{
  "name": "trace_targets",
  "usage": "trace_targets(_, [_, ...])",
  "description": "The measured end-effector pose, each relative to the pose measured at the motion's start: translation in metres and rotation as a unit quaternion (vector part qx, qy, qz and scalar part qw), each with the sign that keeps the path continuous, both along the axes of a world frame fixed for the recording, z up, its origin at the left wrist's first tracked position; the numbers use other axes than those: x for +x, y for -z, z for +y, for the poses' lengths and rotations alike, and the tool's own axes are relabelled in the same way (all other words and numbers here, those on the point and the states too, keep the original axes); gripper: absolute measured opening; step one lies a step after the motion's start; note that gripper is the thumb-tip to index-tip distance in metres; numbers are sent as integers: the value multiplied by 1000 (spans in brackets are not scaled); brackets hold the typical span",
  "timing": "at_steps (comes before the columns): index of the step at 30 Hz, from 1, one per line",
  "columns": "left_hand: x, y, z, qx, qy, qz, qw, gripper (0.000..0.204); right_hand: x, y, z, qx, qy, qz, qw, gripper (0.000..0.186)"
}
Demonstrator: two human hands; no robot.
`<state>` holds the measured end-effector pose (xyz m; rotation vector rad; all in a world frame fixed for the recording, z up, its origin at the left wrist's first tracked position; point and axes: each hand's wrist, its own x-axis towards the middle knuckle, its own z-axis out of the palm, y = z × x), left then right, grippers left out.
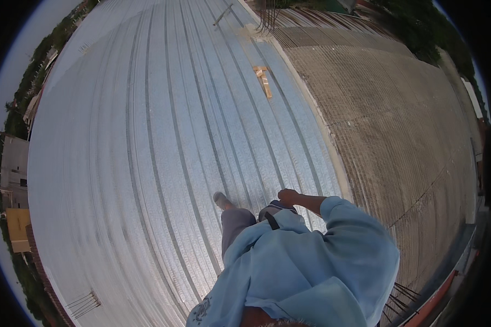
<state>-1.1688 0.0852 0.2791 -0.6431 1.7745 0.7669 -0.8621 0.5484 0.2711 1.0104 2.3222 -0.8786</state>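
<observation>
Everything here is carried by a broad metal roof (pixel 109 136), silvery with a bluish tint, by which most of the view is filled. Its surface is lined lengthwise by raised, darker-looking ribs, which are bent into curves toward the rim. On the right the sheeting is bordered by a pale raised edge (pixel 327 133). Near that edge, in the upper part, a tan T-shaped piece (pixel 264 83) is laid, marked with paler patches. Farther up, a thin grey bar (pixel 222 14) is set at a slant to the ribs. Lower down, a grey shoe (pixel 221 200) is planted on the metal.
</observation>
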Motion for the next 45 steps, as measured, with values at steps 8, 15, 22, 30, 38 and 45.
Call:
trace_targets(8, [-189, -12, 122, 81, -56, 82, 992, 43, -272, -13, 86, -39, -52, 36, 997, 31])
trace_targets(15, [-380, -65, 265, 151, -90, 179, 968, 45, -492, -19, 193, -52, -60, 100, 992, 33])
trace_targets(22, [-569, -13, 370, 18, 18, 74, 997, 15, -566, -81, 348, -106, 259, 189, 941, 39])
trace_targets(30, [-709, -10, 663, 221, 2, 123, 968, 25, -536, 14, 521, -64, 125, -100, 985, 17])
trace_targets(38, [-799, 2, 863, 62, 500, 365, 783, 13, -782, 41, 824, -136, 82, 132, 978, 21])
trace_targets(45, [-899, 66, 1011, -30, 533, 382, 755, 26, -1079, 35, 1091, -295, 224, 243, 896, 29])
